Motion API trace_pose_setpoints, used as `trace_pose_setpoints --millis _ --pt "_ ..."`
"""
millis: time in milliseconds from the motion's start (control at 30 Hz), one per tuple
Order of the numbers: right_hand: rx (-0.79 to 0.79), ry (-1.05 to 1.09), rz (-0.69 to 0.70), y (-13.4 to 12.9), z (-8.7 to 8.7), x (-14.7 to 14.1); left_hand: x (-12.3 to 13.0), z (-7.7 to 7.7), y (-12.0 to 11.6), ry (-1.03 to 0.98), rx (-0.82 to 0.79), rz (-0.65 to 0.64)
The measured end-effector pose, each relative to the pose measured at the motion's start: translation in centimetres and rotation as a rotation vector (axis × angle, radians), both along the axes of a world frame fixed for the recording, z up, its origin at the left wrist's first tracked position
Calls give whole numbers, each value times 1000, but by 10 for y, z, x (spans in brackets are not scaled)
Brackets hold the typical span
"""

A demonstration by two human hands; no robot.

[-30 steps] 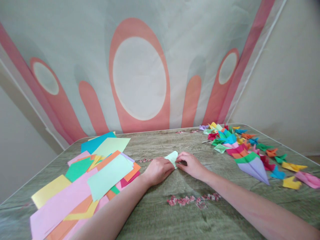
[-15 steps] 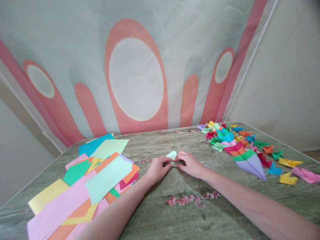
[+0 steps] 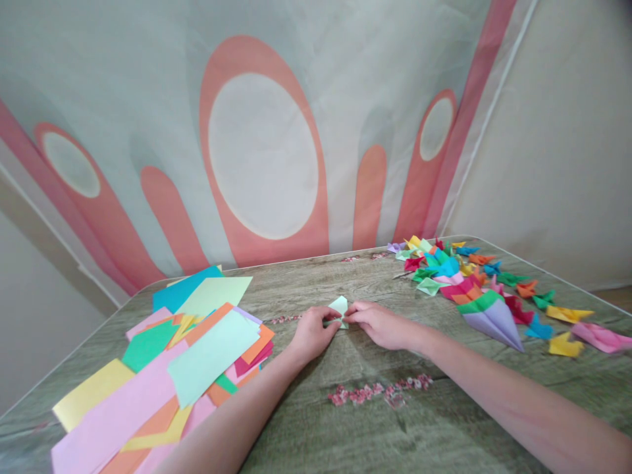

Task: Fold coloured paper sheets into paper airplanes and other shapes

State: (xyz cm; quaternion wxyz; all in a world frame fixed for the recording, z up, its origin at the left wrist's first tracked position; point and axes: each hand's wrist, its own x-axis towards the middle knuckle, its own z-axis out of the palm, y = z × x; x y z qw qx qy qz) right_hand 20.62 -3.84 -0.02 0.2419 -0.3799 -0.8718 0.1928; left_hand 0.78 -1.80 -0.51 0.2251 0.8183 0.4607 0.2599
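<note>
A small folded piece of pale green paper (image 3: 340, 305) lies near the middle of the wood-patterned table (image 3: 316, 421). On its left side, my left hand (image 3: 313, 332) pinches it between thumb and fingers. My right hand (image 3: 378, 324) has its fingertips pressed together on the paper's right edge. The tips of both hands are close to each other and cover part of the lower folds.
Loose coloured sheets (image 3: 123, 408) are heaped at the left, a mint sheet (image 3: 214, 355) on top. Many small folded paper shapes (image 3: 513, 283) spread over the right side, beside a nested purple and green folded stack (image 3: 494, 319). A printed cloth hangs behind.
My right hand's fingers have flattened and straightened somewhat, and more of the pale green paper shows between the hands. The view has shifted slightly.
</note>
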Motion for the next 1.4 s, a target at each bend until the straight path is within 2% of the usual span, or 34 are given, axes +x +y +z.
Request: trace_pose_setpoints --millis 300,733,1267,1400 --pt "-18 -164 231 -2 23 19 5 -2 -2 81 75 19" --pt "49 -389 161 -10 29 15 7 -2 -4 127 99 51" --pt "63 -399 113 -13 25 8 3 -1 -1 88 120 31" --pt "72 -378 114 -13 24 7 1 -1 0 163 116 99"
